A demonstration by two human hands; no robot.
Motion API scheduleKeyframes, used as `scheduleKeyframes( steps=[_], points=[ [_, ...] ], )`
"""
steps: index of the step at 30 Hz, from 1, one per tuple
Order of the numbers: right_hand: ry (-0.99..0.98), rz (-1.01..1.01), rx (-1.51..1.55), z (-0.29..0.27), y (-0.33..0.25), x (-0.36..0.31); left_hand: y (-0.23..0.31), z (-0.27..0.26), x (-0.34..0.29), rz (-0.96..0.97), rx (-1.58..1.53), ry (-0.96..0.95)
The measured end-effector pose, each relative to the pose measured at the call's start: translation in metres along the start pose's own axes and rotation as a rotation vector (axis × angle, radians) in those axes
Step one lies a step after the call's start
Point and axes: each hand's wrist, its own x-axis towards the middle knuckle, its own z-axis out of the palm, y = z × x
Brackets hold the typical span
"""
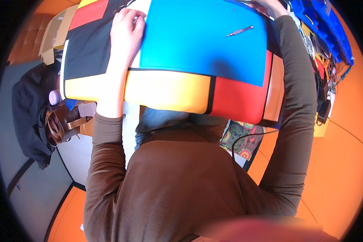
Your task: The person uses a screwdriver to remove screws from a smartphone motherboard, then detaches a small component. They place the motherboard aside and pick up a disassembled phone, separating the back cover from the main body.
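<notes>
Brown sweater (177, 181) below; tweezers (239, 31) lie pointing lower-left.

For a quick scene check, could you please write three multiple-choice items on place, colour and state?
1. Where is the tool?
A on the mat
B on the floor
C in the left hand

2. What colour is the mat?
A green
B blue
C white

3. How is the left hand?
A raised in the air
B gripping a cup
C resting at the mat's left edge

A: it lies on the mat's far right part.
B: the surface is plain blue.
C: it lies on the table there.
</notes>
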Motion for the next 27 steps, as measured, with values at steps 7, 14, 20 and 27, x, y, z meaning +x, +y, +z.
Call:
scheduleKeyframes(
  steps=[7, 14, 20, 27],
  points=[
    [-0.087, -0.175, 0.401, 0.004, 0.032, 0.018, 0.015, -0.008, 0.002, -0.169, -0.070, -0.044],
    [-0.182, -0.239, 0.448, -0.001, 0.050, 0.030, 0.014, -0.009, 0.002, -0.220, -0.052, -0.028],
    [-0.086, -0.180, 0.524, 0.003, 0.047, 0.011, 0.016, -0.008, 0.003, -0.222, -0.053, -0.004],
    [-0.177, -0.152, 0.851, -0.008, 0.041, -0.011, 0.022, -0.008, 0.005, -0.198, -0.049, -0.043]
  ],
)
